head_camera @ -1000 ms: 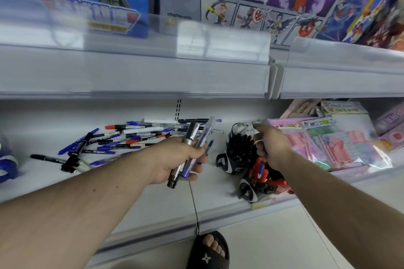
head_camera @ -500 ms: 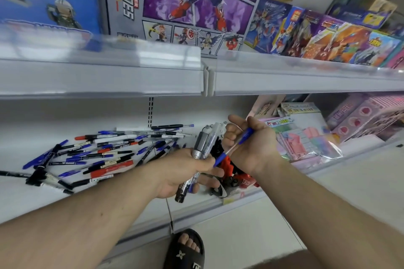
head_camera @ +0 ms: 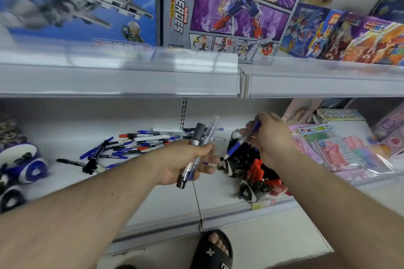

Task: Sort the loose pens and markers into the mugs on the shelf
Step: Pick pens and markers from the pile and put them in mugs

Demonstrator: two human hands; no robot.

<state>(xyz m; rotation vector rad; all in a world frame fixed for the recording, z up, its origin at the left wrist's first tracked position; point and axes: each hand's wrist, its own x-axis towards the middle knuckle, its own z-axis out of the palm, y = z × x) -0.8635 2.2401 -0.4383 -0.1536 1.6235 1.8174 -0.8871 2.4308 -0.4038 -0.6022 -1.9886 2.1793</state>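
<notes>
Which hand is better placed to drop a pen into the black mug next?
The right hand, probably. It pinches a single blue pen directly over the black mug, tip pointing down. The left hand grips a bundle of markers beside the mug, further from its opening.

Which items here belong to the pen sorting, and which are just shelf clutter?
Job:
- markers gripped in left hand
- blue pen held by right hand
- loose pen pile
- black car-shaped mug

Lying about:
- toy boxes on upper shelf
- pink packets
- blue toy car
</notes>
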